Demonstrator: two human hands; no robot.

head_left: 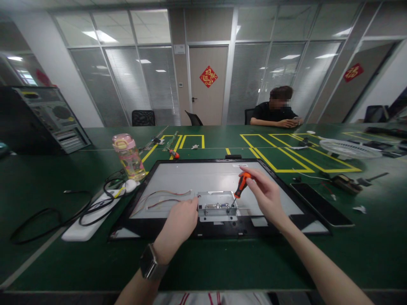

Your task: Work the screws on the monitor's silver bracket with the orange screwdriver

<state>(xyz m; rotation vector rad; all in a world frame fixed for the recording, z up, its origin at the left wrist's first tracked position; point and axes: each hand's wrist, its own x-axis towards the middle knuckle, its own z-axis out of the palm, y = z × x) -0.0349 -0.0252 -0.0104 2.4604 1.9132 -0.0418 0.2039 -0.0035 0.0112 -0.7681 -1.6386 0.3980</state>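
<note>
A monitor panel [190, 178] with a black frame lies face down on the green table, its grey back showing. On its lower middle sits a metal bracket [218, 198] with a row of connector ports. My right hand [265, 192] grips an orange and black screwdriver [243, 183], tilted, its tip at the bracket's right end. My left hand [182, 216], wearing a watch, is closed at the bracket's left edge; its fingertips press against or pinch that edge. Thin loose wires [165, 199] lie on the panel left of the bracket.
To the left are a white power strip [92, 216] with black cables, a pink-lidded bottle [129, 156] and a computer case [57, 118]. A second screwdriver [174, 154] lies beyond the panel. On the right rest a phone [321, 204] and a white fan grille [349, 149]. A person [276, 110] sits opposite.
</note>
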